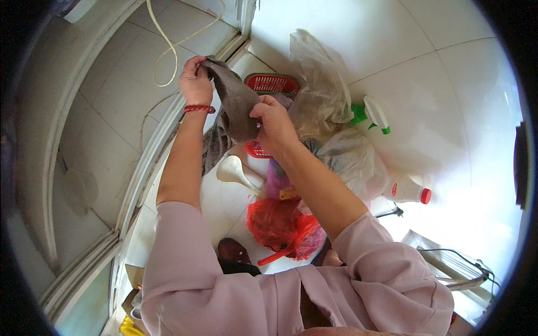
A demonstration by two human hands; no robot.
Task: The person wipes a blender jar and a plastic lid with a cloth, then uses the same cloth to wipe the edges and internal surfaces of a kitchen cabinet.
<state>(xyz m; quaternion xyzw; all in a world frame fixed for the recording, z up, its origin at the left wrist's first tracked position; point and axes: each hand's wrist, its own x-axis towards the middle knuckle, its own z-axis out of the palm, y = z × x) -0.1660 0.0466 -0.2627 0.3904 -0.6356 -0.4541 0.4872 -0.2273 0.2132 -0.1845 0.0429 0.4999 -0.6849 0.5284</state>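
Observation:
A grey-brown cloth (237, 101) stretches between my two hands. My left hand (196, 82), with a red braided bracelet at its wrist, pinches the upper left end. Lower and to the right, my right hand (273, 124) grips the cloth's other side, thumb on top. Dark, patterned fabric (215, 145) hangs or lies below the cloth; whether it is the same piece I cannot tell. Behind my right hand stands a red plastic basket (272, 83) with a green rim, partly hidden. A white plastic scoop or ladle (232, 169) lies on the tiled floor beneath my hands.
Clear plastic bags (319, 84), a spray bottle (372, 114) with a green-and-white trigger head and a white bottle (407, 189) with a red cap stand along the right wall. A red plastic bag (279, 227) lies near my feet. A glass door frame (138, 189) runs along the left.

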